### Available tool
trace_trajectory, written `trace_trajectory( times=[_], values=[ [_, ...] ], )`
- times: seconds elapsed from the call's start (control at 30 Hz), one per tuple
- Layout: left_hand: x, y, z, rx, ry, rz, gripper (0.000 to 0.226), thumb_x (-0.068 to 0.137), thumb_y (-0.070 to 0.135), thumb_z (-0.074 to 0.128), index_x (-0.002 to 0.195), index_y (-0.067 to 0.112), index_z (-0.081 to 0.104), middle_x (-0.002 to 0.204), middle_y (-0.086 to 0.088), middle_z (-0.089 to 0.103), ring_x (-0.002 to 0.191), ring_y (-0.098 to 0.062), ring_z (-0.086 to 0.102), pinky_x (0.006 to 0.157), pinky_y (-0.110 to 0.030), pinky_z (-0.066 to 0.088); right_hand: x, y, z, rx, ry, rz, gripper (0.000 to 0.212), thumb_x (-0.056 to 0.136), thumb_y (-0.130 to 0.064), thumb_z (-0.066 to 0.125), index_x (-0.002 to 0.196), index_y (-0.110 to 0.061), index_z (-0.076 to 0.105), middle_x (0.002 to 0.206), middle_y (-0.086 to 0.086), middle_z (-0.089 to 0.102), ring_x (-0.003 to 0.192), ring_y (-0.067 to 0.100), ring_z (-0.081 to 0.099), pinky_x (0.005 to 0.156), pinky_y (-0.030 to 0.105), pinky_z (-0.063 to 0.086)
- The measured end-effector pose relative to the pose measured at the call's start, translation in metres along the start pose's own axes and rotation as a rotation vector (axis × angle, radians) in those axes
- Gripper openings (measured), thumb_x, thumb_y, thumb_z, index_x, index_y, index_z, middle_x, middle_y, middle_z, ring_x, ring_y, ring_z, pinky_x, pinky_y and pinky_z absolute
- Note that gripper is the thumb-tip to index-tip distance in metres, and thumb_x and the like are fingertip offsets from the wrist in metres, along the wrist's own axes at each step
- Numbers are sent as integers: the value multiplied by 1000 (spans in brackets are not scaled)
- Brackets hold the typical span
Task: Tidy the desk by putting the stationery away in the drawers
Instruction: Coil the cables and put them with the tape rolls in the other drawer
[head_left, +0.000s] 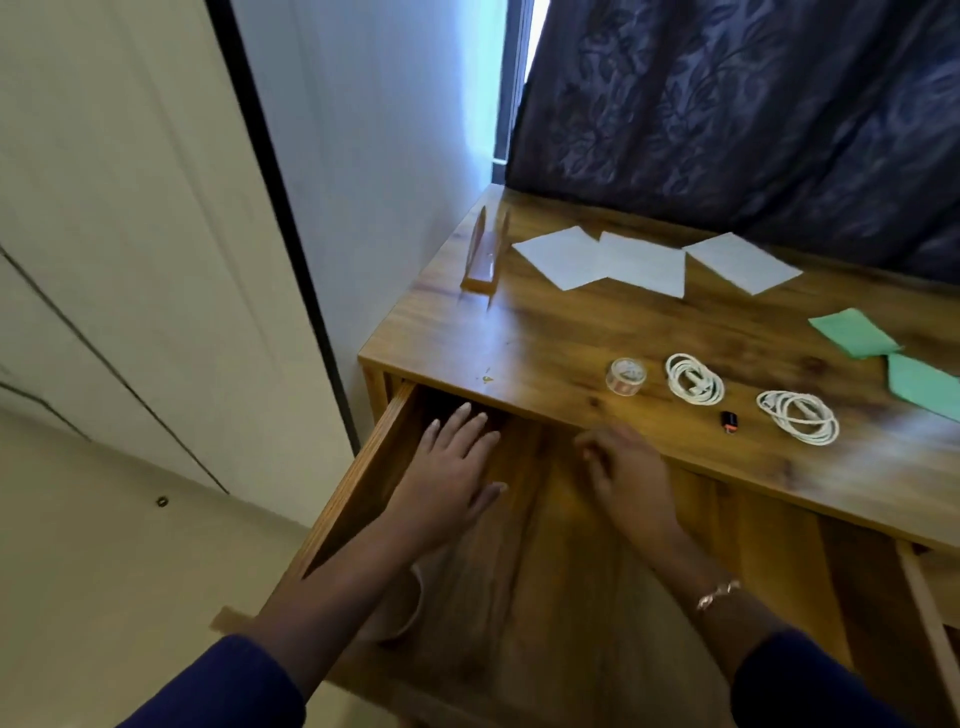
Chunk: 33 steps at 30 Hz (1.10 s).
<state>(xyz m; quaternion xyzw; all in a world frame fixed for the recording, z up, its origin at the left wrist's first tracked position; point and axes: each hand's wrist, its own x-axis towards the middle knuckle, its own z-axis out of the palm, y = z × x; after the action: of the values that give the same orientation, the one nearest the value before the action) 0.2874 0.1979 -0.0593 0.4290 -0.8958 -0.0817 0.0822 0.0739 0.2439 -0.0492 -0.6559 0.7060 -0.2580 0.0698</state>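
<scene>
Drawer (363, 483) open, lower centre | left hand (452, 470) lay flat, right hand (626, 470) slack, both empty | tape roll (627, 375) looked light, stiff (slick): pinch rim.

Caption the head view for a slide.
Left hand and right hand hover over the open drawer; tape roll, two coiled white cables, white sheets and green papers lie on the desktop.
</scene>
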Motion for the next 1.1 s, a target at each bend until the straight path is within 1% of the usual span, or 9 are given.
trace_trajectory(
  times=[0.1,0.23,0.33,0.5,0.6,0.67,0.8,0.93,1.1],
  values=[
    [21,13,7,53,-92,6,67,95,55,24,149,19,8,158,-6,-6,141,-19,-21,114,-35,-11,45,23,-22,-151,28,72,33,84,-5,57,116,-11,61,120,10,55,105,28,55,86,31,43],
    [26,24,19,40,-169,-21,69,96,51,29,149,19,-3,156,-5,-17,142,-20,-22,112,-31,-13,89,39,-25,-322,-207,108,48,89,-15,55,136,-17,42,150,12,28,131,36,35,103,42,37],
    [17,23,29,64,-213,-27,70,96,51,29,149,19,-4,156,-6,-18,142,-19,-22,112,-31,-13,102,42,-22,-420,-292,88,44,92,-11,48,135,-16,42,145,13,34,126,37,41,95,40,41],
    [-1,12,33,54,-237,-83,70,95,51,31,149,21,-4,157,-5,-15,142,-18,-20,111,-31,-14,98,40,-24,-378,-217,69,43,88,-9,54,130,-13,47,131,12,48,113,35,50,85,37,43],
    [-15,6,25,15,-225,-116,66,96,48,32,149,21,4,158,-2,-4,145,-16,-10,115,-33,-10,77,21,-24,-155,-139,28,36,87,-18,59,120,-8,51,121,12,56,109,30,53,82,34,40],
    [-26,-2,19,-39,-214,-122,56,97,42,36,147,20,20,157,0,15,145,-13,4,116,-36,-7,51,0,-19,-21,-163,-95,33,83,-19,65,112,-7,56,112,11,58,103,27,54,75,28,36],
    [-53,-15,9,-127,-304,-185,37,95,26,45,132,21,47,132,-1,54,126,-12,45,118,-36,6,-14,-42,10,180,-425,-183,40,78,-23,71,115,-16,56,115,1,51,101,14,51,81,25,43],
    [-75,-19,12,-182,-355,-214,32,95,27,46,125,21,54,123,1,60,112,-13,55,101,-30,39,-65,-65,56,113,-697,-235,38,85,-26,62,118,-10,52,122,8,49,111,22,48,89,29,39],
    [-83,-20,17,-232,-311,-209,30,95,23,46,121,18,59,123,0,61,112,-13,55,99,-29,43,-82,-74,88,-73,-808,-245,37,92,-23,47,126,-8,45,126,12,46,110,29,48,90,35,41]
  ],
)
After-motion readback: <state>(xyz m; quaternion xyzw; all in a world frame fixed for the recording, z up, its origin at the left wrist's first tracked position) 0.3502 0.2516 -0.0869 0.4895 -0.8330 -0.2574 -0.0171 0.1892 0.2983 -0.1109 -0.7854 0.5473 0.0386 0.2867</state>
